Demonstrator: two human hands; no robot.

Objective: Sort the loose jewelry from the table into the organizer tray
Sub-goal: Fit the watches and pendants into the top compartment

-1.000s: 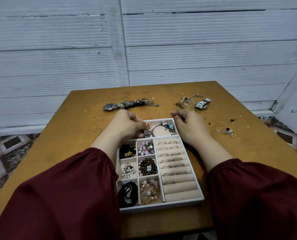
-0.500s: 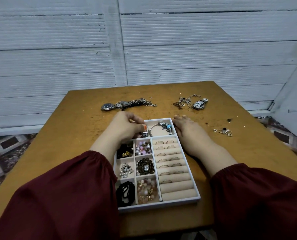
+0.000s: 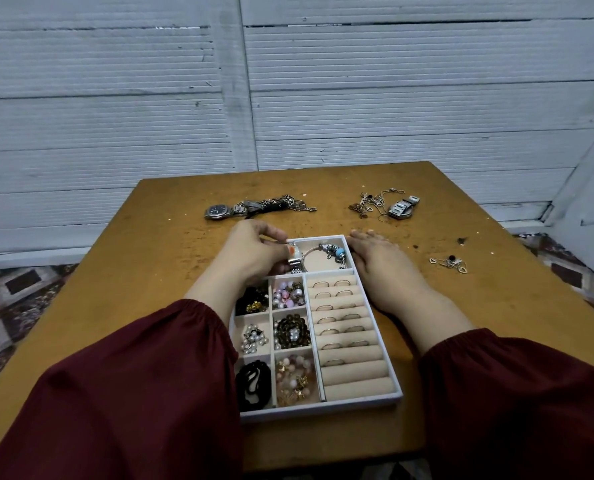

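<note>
Two heaps of loose jewelry lie beyond the organizer tray (image 3: 323,408). The watch-and-chain heap (image 3: 254,209), past its far-left corner, I leave alone for now. At that corner my left hand (image 3: 254,251) pinches a silver watch (image 3: 294,259) between thumb and curled fingers, over the tray's wide far compartment. I would lower it slowly and lay the band flat along the compartment's left wall, clear of the charm bracelet (image 3: 333,252) lying in the same compartment, so the links do not tangle. The watch's long axis runs roughly from the tray's far rim toward the near divider, with the band end pointing at the divider. I cannot tell which way its face turns. My right hand (image 3: 382,265) lies flat with straight fingers just beside the tray's far-right corner, holding nothing. The chain heap (image 3: 382,206) sits beyond that corner.
</note>
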